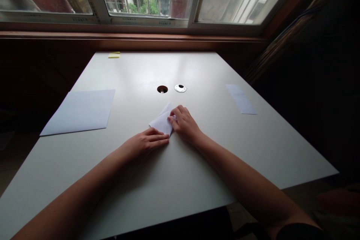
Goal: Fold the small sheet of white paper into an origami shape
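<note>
A small folded piece of white paper (162, 121) lies on the white table (180, 172) in front of me. My left hand (146, 143) rests flat beside its near corner, fingers stretched out together, fingertips touching the paper's edge. My right hand (183, 123) lies on the paper's right side with its fingers curled and pressed down on the fold. Part of the paper is hidden under the right hand.
A larger white sheet (81, 111) lies at the left of the table. A narrow paper strip (241, 98) lies at the right. A cable hole (162, 89) and its round cap (180, 88) sit mid-table. Yellow sticky notes (114, 55) lie at the far edge, under a window.
</note>
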{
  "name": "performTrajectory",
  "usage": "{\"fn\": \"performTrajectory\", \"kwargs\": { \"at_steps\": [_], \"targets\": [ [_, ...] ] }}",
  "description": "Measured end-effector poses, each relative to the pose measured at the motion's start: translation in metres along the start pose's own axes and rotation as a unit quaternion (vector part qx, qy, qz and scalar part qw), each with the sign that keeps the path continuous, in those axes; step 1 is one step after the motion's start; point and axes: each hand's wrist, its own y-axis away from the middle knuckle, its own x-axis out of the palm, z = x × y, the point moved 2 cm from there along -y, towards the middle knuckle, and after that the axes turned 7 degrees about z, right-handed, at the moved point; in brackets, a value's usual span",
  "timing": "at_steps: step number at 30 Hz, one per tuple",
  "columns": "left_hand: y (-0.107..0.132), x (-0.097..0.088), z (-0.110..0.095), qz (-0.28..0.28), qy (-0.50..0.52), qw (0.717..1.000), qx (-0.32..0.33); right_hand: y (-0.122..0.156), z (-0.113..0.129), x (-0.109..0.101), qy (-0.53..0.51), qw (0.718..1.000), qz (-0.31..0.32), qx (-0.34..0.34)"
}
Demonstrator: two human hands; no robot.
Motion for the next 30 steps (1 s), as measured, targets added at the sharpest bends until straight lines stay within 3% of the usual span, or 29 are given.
{"fn": "performTrajectory", "kwargs": {
  "at_steps": [6,13,20,30],
  "targets": [
    [-0.0007,-0.0027,-0.0003,-0.006,-0.057,0.998,-0.024,0.0002,-0.0088,-0.0052,-0.108,0.994,-0.034,-0.009],
    [-0.002,-0.0053,-0.002,-0.012,-0.087,0.995,-0.039,0.0019,0.0003,-0.0045,-0.051,0.989,0.022,-0.137],
    [-0.0015,-0.0056,-0.0024,-0.021,-0.08,0.996,-0.027,0.0007,-0.0036,0.0007,-0.014,0.995,0.028,-0.09],
    [-0.0003,-0.0086,-0.0048,-0.02,-0.044,0.999,-0.012,0.0003,-0.0046,0.0015,0.022,0.994,0.033,-0.102]
  ]
}}
